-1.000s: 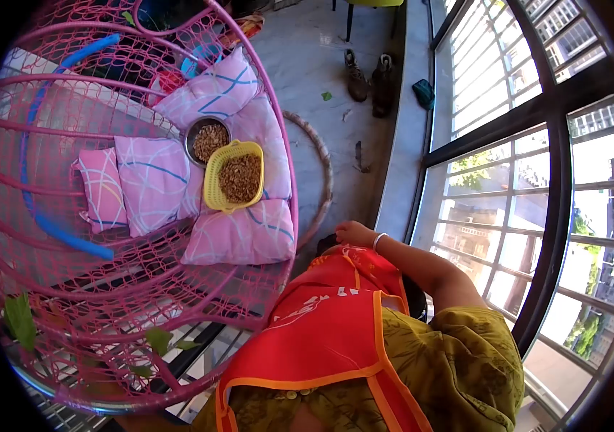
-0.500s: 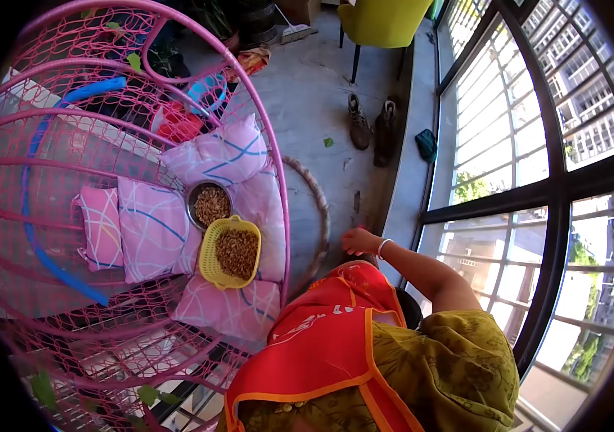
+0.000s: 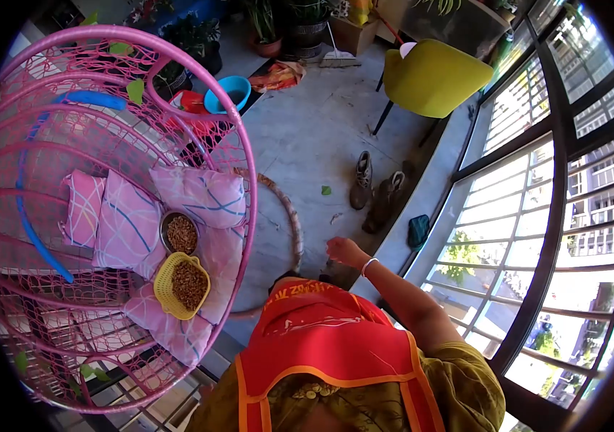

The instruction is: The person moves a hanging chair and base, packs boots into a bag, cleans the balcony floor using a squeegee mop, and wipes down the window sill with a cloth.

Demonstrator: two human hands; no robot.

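Yellow plastic basket of brown nutty-looking bits is sitting on pink patterned cushions in the pink mesh chair, right by a metal bowl. Right hand is well apart from it, near the curved pole, fingers loosely curled, can't tell if they're gripping anything. Left hand barely shows below the chair, fingers unreadable.

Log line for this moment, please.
right hand: over floor, grip unclear | left hand: not clearly visible | yellow basket, metal bowl: brown pieces inside, on cushions in pink netted chair
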